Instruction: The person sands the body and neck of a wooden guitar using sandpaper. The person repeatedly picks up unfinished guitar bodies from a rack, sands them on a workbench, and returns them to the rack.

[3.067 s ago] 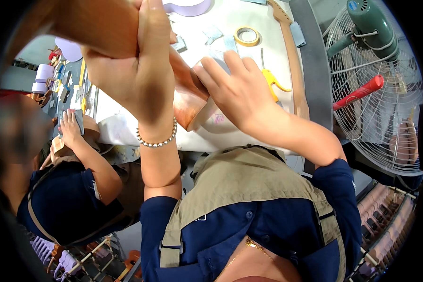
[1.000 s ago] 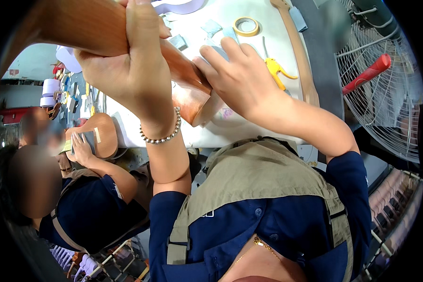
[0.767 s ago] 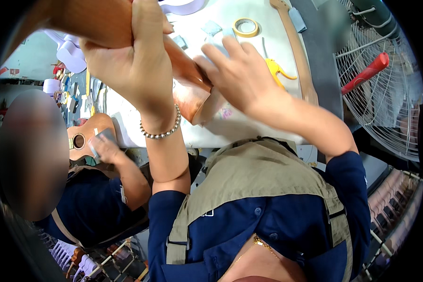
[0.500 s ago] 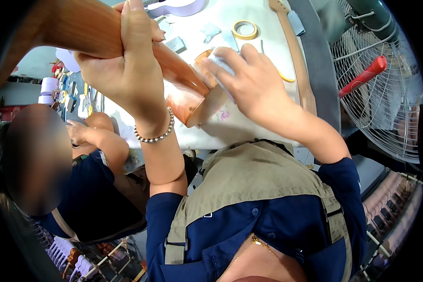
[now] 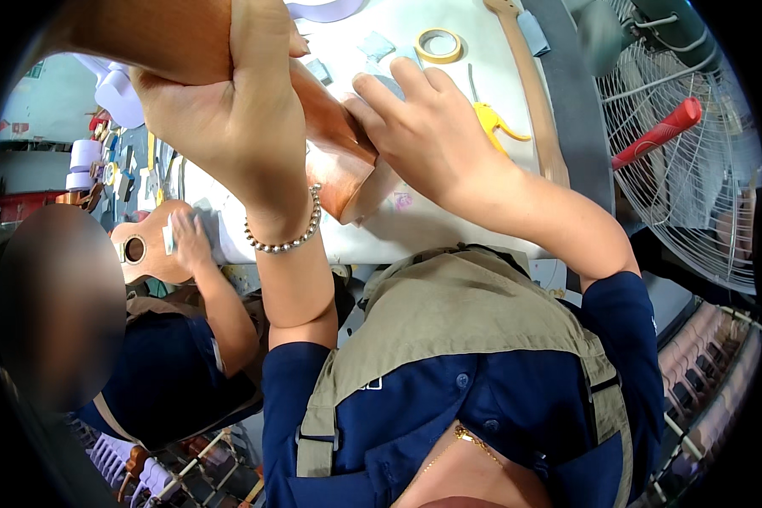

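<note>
My left hand [image 5: 229,127] is wrapped round a glossy brown wooden guitar body [image 5: 334,144], tilted over the table. The wood runs close to the camera at the upper left, and its lower end is by the tabletop; its full shape is cut off. My right hand [image 5: 432,135] lies against the right side of the wood with its fingers bent. The edge of a grey-blue sanding pad [image 5: 387,85] shows beside those fingers; the rest is hidden.
On the white-covered table [image 5: 499,59] lie a tape roll [image 5: 438,46], a yellow blow gun [image 5: 493,127], grey-blue pads [image 5: 375,45] and a wooden neck [image 5: 529,80]. A caged fan [image 5: 677,169] stands right. At left a co-worker's hand [image 5: 193,241] rubs a small guitar body [image 5: 157,254].
My right hand has moved slightly left and down along the wood, uncovering the yellow blow gun. The wood has shifted slightly. The co-worker's guitar body has come into fuller view.
</note>
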Motion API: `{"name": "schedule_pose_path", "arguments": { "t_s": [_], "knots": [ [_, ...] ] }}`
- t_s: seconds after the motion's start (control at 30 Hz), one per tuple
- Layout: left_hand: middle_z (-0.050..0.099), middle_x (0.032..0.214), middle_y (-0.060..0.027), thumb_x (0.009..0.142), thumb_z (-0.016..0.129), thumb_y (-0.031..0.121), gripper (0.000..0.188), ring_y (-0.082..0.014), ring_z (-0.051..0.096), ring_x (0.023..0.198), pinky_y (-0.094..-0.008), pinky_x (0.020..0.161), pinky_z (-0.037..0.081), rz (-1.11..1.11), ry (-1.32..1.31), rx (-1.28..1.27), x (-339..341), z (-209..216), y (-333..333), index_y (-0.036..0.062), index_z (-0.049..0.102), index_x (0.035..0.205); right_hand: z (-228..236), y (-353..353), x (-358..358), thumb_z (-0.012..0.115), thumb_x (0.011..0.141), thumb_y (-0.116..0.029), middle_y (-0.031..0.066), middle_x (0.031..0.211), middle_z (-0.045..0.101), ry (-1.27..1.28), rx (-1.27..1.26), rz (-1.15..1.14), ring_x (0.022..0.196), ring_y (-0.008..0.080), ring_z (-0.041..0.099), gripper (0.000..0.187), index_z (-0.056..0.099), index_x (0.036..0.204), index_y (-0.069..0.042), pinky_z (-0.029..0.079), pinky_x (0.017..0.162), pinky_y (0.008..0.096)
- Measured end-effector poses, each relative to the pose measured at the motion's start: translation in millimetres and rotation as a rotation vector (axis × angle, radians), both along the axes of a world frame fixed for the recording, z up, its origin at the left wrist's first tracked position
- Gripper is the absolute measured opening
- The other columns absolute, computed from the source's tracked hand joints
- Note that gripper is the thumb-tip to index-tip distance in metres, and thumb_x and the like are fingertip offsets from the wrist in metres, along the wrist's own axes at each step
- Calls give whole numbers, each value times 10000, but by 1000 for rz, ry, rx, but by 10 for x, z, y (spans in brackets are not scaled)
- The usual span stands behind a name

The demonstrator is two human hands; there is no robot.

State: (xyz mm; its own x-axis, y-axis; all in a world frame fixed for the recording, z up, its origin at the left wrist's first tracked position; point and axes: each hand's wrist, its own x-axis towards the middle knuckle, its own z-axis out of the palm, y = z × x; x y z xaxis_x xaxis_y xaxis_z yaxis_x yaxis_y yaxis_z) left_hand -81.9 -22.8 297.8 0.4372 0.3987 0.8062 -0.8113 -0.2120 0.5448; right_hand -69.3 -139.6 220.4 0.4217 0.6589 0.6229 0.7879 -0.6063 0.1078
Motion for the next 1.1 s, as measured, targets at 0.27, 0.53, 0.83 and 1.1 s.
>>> {"name": "schedule_pose_path", "arguments": {
  "t_s": [0.27, 0.53, 0.83, 1.1],
  "knots": [
    [541, 636, -85, 795, 624, 11, 116, -127, 513, 508, -242, 512, 426, 9, 56, 10, 5, 47, -33, -46, 535, 843, 28, -96, 210, 579, 709, -102, 1, 1029, 504, 78, -85, -41, 868, 202, 480, 348, 598, 1056, -131, 426, 679, 300],
    [547, 655, -92, 785, 629, 22, 133, -141, 512, 515, -286, 546, 450, -23, 92, -63, 21, 8, 164, -47, 534, 848, -7, -441, 179, 682, 561, 13, 49, 1127, 499, 341, 77, 2, 908, 278, 497, 612, 584, 1147, -135, 495, 708, 337],
    [546, 633, -91, 790, 633, 28, 155, -140, 510, 501, -267, 538, 441, 34, 98, -4, -32, 15, 141, -38, 516, 866, 87, -291, -5, 751, 671, -259, 68, 1179, 473, 429, 210, 141, 956, 287, 465, 542, 569, 1161, -116, 439, 813, 363],
    [538, 586, -83, 793, 633, 27, 151, -136, 506, 486, -233, 528, 421, 48, 80, -33, -115, 18, -17, -36, 515, 863, -161, -311, 108, 726, 717, -273, 140, 1175, 475, 455, 246, 208, 1004, 310, 477, 477, 592, 1117, -51, 445, 837, 378]
  ]
}}
